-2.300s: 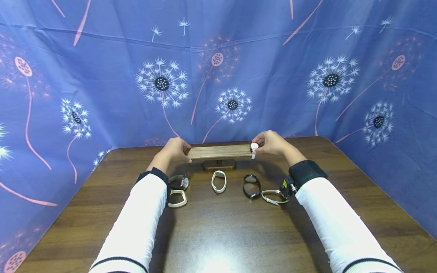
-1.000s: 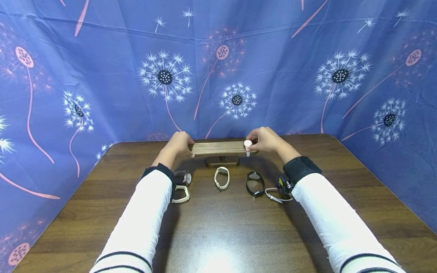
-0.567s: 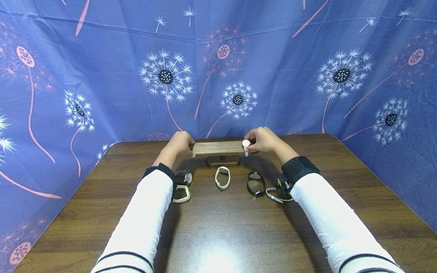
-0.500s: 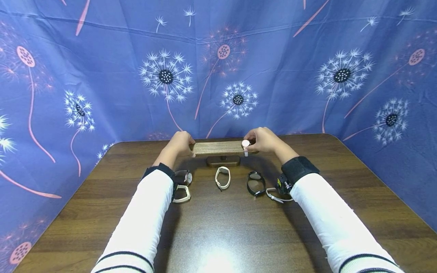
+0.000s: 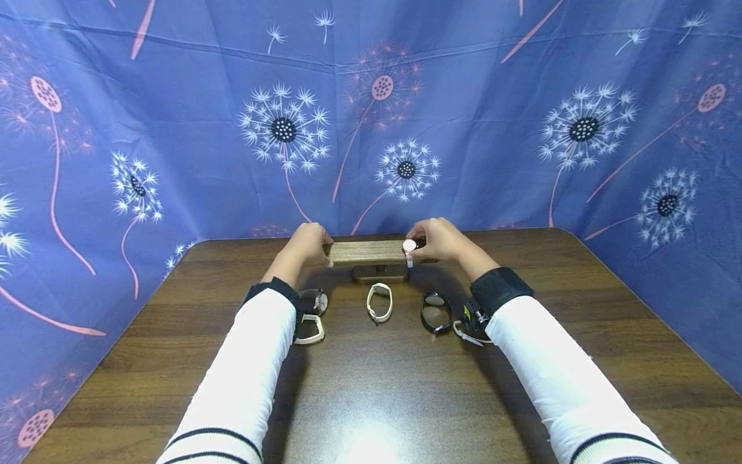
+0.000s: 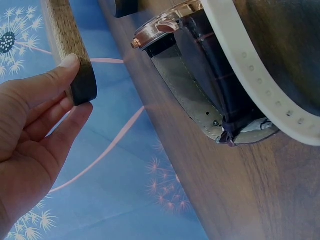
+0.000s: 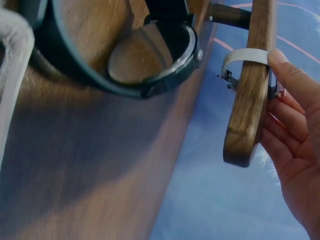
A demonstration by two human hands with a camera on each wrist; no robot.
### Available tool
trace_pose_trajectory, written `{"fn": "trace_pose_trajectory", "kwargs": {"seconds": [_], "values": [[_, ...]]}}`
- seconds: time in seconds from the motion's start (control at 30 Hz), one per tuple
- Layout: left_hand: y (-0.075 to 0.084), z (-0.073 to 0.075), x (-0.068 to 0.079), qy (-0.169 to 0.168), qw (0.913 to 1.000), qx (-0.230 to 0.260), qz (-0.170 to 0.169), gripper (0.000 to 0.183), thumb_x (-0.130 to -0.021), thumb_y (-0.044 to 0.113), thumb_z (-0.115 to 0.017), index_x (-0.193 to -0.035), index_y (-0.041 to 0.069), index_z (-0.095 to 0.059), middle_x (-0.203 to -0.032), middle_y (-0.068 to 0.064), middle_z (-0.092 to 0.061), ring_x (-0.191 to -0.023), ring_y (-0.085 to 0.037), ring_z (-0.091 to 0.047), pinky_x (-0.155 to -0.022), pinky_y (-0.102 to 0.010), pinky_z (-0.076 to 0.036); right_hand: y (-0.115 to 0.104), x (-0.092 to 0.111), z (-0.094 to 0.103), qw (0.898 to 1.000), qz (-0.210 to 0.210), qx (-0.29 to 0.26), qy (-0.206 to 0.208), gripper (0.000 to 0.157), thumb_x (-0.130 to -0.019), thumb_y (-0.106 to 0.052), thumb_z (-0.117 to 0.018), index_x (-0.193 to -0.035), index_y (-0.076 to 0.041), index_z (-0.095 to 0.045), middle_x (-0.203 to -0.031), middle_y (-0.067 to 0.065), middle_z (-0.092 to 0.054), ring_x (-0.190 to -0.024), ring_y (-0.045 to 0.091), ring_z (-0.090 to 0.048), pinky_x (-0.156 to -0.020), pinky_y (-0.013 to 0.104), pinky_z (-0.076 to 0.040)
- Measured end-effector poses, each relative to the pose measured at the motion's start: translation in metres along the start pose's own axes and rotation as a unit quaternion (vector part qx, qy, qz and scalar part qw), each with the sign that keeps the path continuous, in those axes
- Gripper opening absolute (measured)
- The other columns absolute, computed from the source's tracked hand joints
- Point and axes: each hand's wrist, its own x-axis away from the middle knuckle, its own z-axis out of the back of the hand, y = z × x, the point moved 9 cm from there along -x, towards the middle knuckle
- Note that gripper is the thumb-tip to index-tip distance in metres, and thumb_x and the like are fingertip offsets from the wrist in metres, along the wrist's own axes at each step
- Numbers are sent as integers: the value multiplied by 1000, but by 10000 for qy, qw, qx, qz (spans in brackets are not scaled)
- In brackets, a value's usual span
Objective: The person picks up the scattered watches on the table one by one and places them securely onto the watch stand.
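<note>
Head view: noted close to the far edge of the surface (image 5: 365,380), a wooden bar (image 5: 366,252) raised above a base (image 5: 380,276); pinched at its left end by the left grip (image 5: 307,245), likely to check any tilt; on its right part, a white-strapped watch (image 5: 409,245), held by the right grip (image 5: 438,238), probably to control its place along the bar. Found nearer than the base, presumably laid for easy reach: a cream-strapped watch (image 5: 380,289) and a black watch (image 5: 435,300); toward the left edge, a brown-strapped watch (image 5: 314,301) just beside a second cream band (image 5: 320,330); toward the right edge, a pale band (image 5: 467,338), partly hidden.

Left wrist view: confirmed contact by thumb and fingertips at the bar's tip only, suggesting steadying rather than lifting.

Right wrist view: white strap seen crossing the bar, apparently looped around it; pressed by the thumb, seemingly against slipping; unable to confirm fastening of the buckle (image 7: 230,80).
</note>
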Motion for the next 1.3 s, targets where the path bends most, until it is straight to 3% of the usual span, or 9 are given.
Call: {"fn": "trace_pose_trajectory", "kwargs": {"seconds": [1.3], "values": [[2,2,3,-65,9996,226,155,49,-76,14,-85,-120,1,-67,-120,-16,-66,-120,-36,-54,-102,-43,-45,-26,-19,-19,9998,96,-113,103,41,-73,-25,-86,-103,0,-71,-98,11,-74,-93,24,-68,-87,40,-51]]}}
